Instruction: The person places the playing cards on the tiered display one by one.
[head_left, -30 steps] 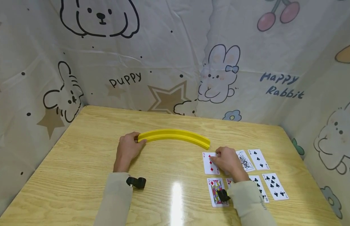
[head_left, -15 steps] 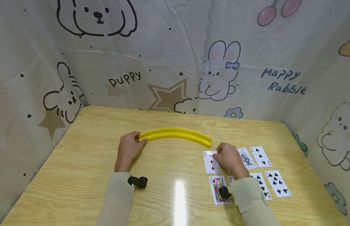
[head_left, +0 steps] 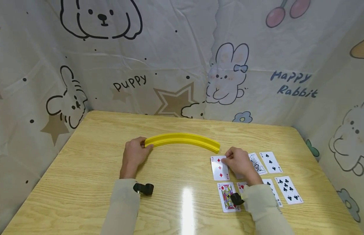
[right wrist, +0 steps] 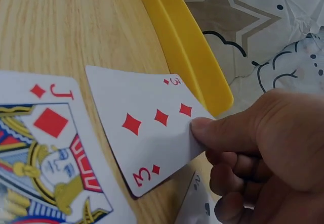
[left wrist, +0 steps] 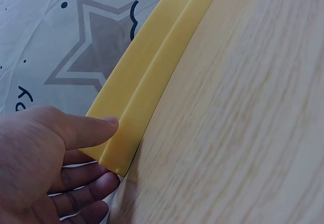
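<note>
Across the wooden table (head_left: pixel 91 150), we see the curved yellow strip (head_left: pixel 182 139), its left end pinched by the left hand (head_left: pixel 135 154). The right hand (head_left: pixel 240 162), nearer the other end, pinches the three of diamonds (head_left: pixel 219 171) by its right edge, just short of the strip, long axis pointing toward it.

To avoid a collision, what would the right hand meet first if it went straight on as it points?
The right hand, pinching the three of diamonds, would probably meet the yellow track at its right end, though depth is hard to judge.
</note>
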The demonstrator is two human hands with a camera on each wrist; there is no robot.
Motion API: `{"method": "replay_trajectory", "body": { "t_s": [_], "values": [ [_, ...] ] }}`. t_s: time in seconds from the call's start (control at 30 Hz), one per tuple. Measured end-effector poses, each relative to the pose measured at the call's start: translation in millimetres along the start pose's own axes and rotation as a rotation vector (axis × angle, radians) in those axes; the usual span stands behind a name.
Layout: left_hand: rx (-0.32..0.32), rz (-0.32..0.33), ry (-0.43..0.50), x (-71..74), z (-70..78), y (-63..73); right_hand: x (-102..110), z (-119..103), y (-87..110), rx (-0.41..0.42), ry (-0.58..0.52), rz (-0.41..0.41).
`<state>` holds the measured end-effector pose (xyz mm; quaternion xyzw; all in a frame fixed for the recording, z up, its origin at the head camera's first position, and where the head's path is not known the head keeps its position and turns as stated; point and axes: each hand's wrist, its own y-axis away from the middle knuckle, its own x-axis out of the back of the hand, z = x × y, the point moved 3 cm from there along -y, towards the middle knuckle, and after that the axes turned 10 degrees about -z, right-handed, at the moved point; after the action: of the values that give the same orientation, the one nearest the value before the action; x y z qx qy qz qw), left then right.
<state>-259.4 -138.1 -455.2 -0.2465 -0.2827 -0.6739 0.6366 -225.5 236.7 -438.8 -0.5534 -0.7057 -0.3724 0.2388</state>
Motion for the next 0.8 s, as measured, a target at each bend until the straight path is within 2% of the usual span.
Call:
{"method": "replay_trajectory", "body": {
  "t_s": [0.27,0.47,0.7,0.8],
  "values": [
    [0.021,-0.016,-0.012,-0.1,-3.2,-0.5,4.8,-2.2,0.2,0.082,-0.037,-0.001],
    [0.015,-0.013,-0.023,-0.5,-3.6,-1.8,8.8,-7.8,3.0,0.134,-0.062,0.008],
    [0.010,-0.006,-0.031,0.3,-2.1,-2.1,15.7,-19.6,8.5,0.248,-0.084,0.030],
    [0.009,-0.002,-0.030,0.7,-0.2,-2.7,18.3,-23.8,8.7,0.268,-0.103,0.034]
  ]
}}
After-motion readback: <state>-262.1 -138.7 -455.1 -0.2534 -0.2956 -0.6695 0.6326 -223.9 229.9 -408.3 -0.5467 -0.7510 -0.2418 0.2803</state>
